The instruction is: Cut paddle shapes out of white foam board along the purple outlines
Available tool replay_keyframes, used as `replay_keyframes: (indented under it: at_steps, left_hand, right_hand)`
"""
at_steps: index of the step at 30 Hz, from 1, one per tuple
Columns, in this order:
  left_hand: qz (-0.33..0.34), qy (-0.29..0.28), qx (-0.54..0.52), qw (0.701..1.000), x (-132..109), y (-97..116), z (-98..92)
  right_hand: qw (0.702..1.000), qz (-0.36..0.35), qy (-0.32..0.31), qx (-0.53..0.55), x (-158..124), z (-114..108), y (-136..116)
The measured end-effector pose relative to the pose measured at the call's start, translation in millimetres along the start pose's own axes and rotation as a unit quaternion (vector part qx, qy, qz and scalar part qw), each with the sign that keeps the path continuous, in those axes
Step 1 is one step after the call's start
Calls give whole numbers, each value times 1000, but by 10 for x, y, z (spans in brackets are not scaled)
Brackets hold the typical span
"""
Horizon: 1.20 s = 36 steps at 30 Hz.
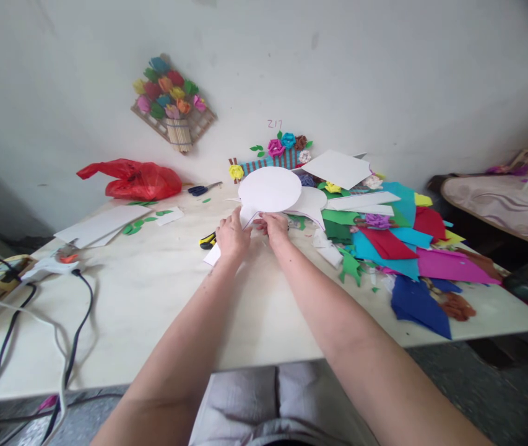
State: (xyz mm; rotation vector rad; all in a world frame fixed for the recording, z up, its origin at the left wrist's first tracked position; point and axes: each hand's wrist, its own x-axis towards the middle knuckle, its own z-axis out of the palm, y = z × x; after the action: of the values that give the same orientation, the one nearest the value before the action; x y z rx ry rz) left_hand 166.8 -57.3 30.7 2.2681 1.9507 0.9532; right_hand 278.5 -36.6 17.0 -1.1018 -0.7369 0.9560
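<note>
A white card cutout (270,188) with a big oval part lies before me, and a line is drawn along its lower edge. My left hand (232,236) grips the cutout's lower left part between thumb and fingers. Close beside it, my right hand (273,227) is closed at the card's lower edge; something small and reddish-dark shows by its fingers, too hidden to name. Just left of my left hand lies a yellow and black cutter (207,241). A white strip (212,254) sticks out under that hand. Behind the oval, another curved white piece (312,203) rests on the table.
Coloured paper sheets (387,244) are heaped on the right. At the back left are a red plastic bag (140,179) and dark-handled scissors (204,188). White sheets (106,224) and green paper leaves (138,225) lie left. A power strip (54,266) with cables occupies the left edge.
</note>
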Motion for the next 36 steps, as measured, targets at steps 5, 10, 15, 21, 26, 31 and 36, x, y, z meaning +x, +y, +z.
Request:
replay_keyframes:
  at_steps: [5, 10, 15, 21, 26, 31, 36]
  left_hand:
    - [6, 8, -3, 1000, -11, 26, 4]
    - [2, 20, -14, 1000, -12, 30, -10]
    - [-13, 29, -23, 999, 7, -19, 21]
    - [-22, 35, -35, 999, -1, -23, 23]
    - [-20, 43, -39, 998, -3, -23, 40]
    - [-23, 53, -47, 997, 27, -59, 99]
    - [-43, 39, -62, 996, 41, -74, 89]
  right_hand:
    - [1000, 1, 6, 13, 39, -11, 17]
    - [999, -6, -37, 16, 48, -13, 58]
    - [997, 0, -75, -16, 26, -20, 76]
    - [999, -2, -32, -1, 21, 1, 75]
    - [996, 18, -82, 21, -22, 25, 52]
    - [996, 14, -86, 6, -47, 31, 55]
    - [995, 8, -99, -13, -72, 22, 48]
